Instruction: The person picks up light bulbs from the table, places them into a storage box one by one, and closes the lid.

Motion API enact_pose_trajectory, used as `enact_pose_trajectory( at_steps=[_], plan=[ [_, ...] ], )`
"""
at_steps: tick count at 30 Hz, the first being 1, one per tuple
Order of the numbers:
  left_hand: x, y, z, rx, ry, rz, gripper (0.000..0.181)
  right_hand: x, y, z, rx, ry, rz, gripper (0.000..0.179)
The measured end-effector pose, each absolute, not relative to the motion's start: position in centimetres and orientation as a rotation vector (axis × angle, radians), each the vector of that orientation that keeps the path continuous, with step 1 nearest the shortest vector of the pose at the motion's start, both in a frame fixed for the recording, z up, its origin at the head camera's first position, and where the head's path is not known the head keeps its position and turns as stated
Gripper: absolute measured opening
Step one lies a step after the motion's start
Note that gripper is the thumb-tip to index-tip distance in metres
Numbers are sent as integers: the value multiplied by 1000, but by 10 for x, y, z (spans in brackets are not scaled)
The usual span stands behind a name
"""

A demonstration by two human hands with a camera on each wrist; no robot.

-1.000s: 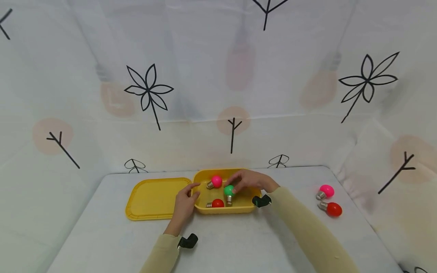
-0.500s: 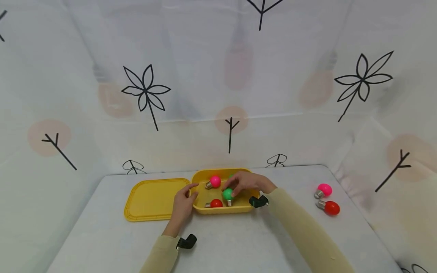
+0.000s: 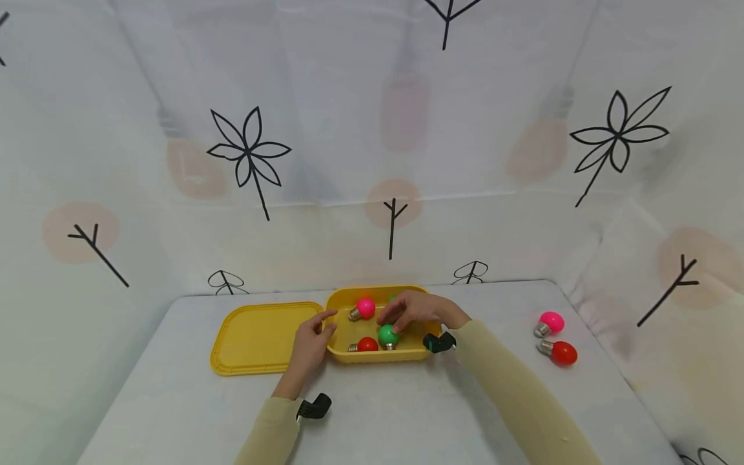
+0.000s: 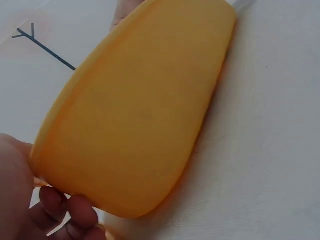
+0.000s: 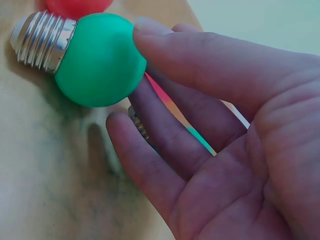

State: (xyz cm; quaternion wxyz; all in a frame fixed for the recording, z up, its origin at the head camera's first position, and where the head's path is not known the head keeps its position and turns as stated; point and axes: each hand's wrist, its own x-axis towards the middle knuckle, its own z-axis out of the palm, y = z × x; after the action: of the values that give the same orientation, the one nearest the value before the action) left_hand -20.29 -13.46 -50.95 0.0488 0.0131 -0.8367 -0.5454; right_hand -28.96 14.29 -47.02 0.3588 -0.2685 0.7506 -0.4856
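In the head view a yellow plastic box [image 3: 343, 357] holds several light bulbs. My right hand [image 3: 415, 309] reaches into it and pinches a green light bulb [image 5: 100, 60] by its round end, thumb on one side and fingers behind. The bulb's metal screw base points to the near wall. A red bulb [image 3: 367, 345] lies beside it, a pink bulb [image 3: 365, 308] farther back. Another green bulb [image 3: 392, 299] is mostly hidden behind my right hand. My left hand [image 3: 309, 339] holds the box's left end, thumb and fingers at the rim; its outer wall fills the left wrist view.
Left of the box lies a flat yellow lid [image 3: 258, 339], close against it. On the right side of the white table [image 3: 372, 413] lie a pink bulb [image 3: 550, 323] and a red bulb [image 3: 562, 353]. A patterned cloth [image 3: 325, 252] hangs behind the table.
The green bulb in my right hand has shifted slightly nearer and lower, toward the box's near wall. The second green bulb has come partly into sight behind the hand. My left hand stays at the rim.
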Motion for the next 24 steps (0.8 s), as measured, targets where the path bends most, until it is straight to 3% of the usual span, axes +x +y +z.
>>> enact_pose_trajectory(
  at_steps=[24],
  plan=[
    [-204, -139, -507, 50, -2636, -1652, 34, -293, 149, -472, -687, 1955, -1349, 35]
  ],
)
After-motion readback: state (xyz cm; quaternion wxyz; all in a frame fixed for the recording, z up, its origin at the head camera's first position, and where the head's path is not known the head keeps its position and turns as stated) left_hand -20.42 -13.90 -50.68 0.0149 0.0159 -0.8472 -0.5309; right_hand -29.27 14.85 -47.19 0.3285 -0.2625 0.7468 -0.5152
